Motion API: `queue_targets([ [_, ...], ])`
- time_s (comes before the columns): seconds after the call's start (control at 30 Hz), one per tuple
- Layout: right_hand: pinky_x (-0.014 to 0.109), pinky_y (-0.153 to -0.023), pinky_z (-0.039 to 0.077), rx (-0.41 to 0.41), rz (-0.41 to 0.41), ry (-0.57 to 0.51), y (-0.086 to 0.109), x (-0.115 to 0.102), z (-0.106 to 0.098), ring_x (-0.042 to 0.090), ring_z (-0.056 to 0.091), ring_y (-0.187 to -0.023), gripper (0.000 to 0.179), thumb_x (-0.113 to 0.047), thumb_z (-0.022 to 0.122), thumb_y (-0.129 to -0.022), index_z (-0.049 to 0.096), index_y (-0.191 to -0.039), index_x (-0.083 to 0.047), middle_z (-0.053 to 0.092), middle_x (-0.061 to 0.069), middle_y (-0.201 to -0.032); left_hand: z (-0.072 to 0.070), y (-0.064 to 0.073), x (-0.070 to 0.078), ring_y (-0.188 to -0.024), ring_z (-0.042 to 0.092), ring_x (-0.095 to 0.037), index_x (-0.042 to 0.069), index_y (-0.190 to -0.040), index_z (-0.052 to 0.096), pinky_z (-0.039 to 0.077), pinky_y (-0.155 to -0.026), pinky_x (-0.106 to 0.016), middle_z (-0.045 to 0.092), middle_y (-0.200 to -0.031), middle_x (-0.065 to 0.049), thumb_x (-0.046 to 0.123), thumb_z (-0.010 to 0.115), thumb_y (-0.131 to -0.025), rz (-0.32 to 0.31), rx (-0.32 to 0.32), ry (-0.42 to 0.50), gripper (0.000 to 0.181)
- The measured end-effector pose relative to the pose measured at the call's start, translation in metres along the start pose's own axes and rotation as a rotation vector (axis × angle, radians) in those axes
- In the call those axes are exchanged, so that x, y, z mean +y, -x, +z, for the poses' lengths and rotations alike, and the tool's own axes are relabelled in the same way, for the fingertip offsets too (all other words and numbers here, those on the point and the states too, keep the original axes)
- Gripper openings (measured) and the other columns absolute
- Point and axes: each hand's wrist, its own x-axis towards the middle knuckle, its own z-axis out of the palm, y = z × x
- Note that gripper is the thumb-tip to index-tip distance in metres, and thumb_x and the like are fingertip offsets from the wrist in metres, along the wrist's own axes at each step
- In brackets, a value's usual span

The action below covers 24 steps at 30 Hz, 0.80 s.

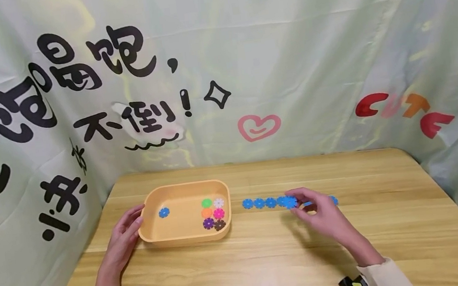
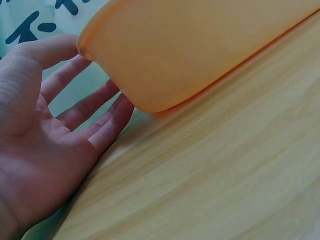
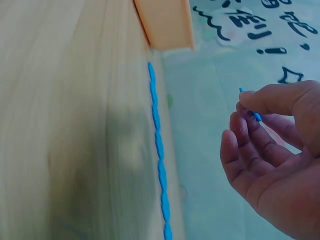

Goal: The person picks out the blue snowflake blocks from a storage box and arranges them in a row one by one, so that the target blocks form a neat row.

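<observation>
In the head view my right hand (image 1: 318, 208) pinches a blue snowflake-shaped disc (image 1: 290, 202) between thumb and fingertips. The held disc (image 3: 257, 117) shows edge-on in the right wrist view. It overlaps a row of blue snowflake discs (image 1: 259, 203) lying on the table, and the hand hides part of that row. At the left end of a shallow orange tray (image 1: 187, 240), my left hand (image 1: 119, 234) touches the outside with its thumb at the rim and its fingers spread along the wall (image 2: 150, 60).
Inside the tray one blue disc (image 1: 164, 212) lies at the left. Several discs of other colours, among them a green one (image 1: 206, 203) and a brown one (image 1: 220, 225), sit at its right end. Behind the wooden table (image 1: 245, 266) hangs a printed curtain (image 1: 288, 67).
</observation>
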Motion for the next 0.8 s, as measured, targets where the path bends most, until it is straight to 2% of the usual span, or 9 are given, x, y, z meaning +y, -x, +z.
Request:
queue_targets([
  [0.2, 0.03, -0.077, 0.059, 0.046, 0.012, 0.014, 0.003, 0.008, -0.018, 0.019, 0.066, -0.09, 0.035, -0.005, 0.075, -0.094, 0.068, -0.128, -0.008, 0.071, 0.009, -0.107, 0.0, 0.0, -0.001, -0.121, 0.058, -0.008, -0.002, -0.151, 0.041, 0.054, -0.094, -0.024, 0.053, -0.137, 0.001, 0.013, 0.052, -0.108, -0.005, 0.012, -0.004, 0.047],
  [0.5, 0.025, -0.078, 0.058, 0.093, 0.086, 0.062, 0.005, 0.03, -0.044, 0.015, 0.064, -0.095, 0.039, -0.007, 0.074, -0.095, 0.065, -0.132, -0.002, 0.071, 0.01, -0.109, 0.0, 0.0, -0.002, -0.121, 0.058, -0.008, -0.002, -0.15, 0.042, 0.054, -0.094, -0.024, 0.053, -0.137, 0.001, 0.011, 0.05, -0.109, 0.004, -0.008, -0.004, 0.044],
  [0.8, 0.013, -0.078, 0.052, 0.145, 0.136, 0.145, 0.015, 0.056, -0.074, -0.004, 0.058, -0.095, 0.038, -0.012, 0.071, -0.098, 0.063, -0.134, -0.001, 0.069, 0.016, -0.113, 0.002, 0.001, 0.001, -0.12, 0.058, -0.009, -0.001, -0.15, 0.042, 0.053, -0.094, -0.023, 0.053, -0.136, 0.001, 0.012, 0.051, -0.108, 0.007, -0.003, 0.001, 0.045],
])
